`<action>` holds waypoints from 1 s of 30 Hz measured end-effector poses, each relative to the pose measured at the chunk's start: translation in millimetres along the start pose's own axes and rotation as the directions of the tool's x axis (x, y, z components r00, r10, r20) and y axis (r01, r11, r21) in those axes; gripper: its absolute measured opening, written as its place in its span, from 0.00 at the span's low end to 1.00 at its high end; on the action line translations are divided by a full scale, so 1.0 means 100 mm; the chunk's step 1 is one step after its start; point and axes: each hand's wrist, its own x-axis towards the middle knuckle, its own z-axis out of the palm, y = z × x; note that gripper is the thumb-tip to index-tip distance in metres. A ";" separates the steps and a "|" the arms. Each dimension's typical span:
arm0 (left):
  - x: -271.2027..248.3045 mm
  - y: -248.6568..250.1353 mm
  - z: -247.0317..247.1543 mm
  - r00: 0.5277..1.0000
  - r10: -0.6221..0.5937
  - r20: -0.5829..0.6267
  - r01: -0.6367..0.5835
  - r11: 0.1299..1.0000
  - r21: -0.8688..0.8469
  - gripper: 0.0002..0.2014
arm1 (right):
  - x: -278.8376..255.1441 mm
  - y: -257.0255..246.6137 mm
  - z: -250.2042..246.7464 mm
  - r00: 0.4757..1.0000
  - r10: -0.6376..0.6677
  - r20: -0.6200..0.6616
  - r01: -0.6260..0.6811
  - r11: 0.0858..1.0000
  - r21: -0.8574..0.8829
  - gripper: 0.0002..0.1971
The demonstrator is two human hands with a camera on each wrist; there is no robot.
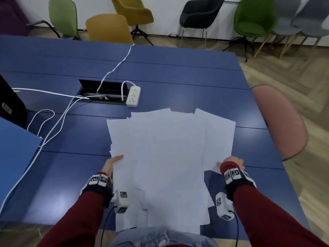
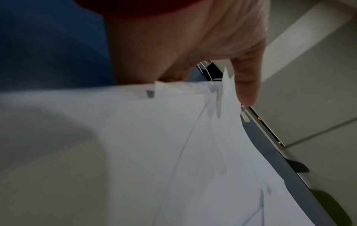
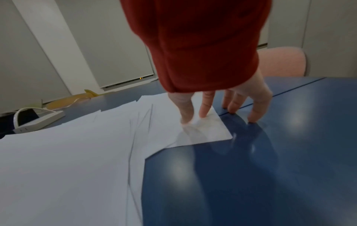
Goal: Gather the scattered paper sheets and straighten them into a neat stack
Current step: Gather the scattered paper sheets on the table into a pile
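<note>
Head view: the left hand [image 1: 114,163] is pinching the left edge of the paper sheets [image 1: 169,157], thumb on top. The right hand [image 3: 218,105] is pressing straight fingers on the sheets' right corner and the bare tabletop [image 1: 195,79]. Sheets are lying fanned out, hanging over the tabletop's near edge. Behind them a power strip [image 1: 133,96] and white cables [image 1: 58,120] are lying. A pink chair [image 1: 279,122] is standing at the right edge.

left hand [image 1: 111,164]: thumb on top, fingers hidden | right hand [image 1: 233,162]: fingers [image 3: 205,110] straight, tips down
</note>
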 end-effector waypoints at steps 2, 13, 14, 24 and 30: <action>0.03 -0.04 -0.05 1.000 0.002 -0.020 -0.002 1.000 -0.024 0.19 | -0.02 0.07 0.05 1.000 0.012 -0.001 -0.012 0.999 0.048 0.33; 0.03 -0.15 -0.13 0.973 0.131 -0.193 -0.086 0.971 0.225 0.22 | -0.06 0.14 0.22 0.991 0.137 0.014 -0.137 0.967 0.214 0.36; 0.04 -0.15 -0.13 0.973 0.131 -0.192 -0.086 0.970 0.226 0.22 | 0.01 0.19 0.26 0.994 0.085 0.062 -0.097 0.970 0.224 0.34; 0.05 -0.16 -0.11 0.965 0.147 -0.218 -0.088 0.961 0.261 0.17 | -0.05 0.07 0.18 0.992 0.126 0.022 -0.128 0.983 0.134 0.28; 0.12 -0.12 -0.12 0.973 0.103 -0.207 -0.048 0.965 0.258 0.22 | -0.08 0.10 0.25 0.994 -0.063 0.092 0.050 0.989 0.136 0.24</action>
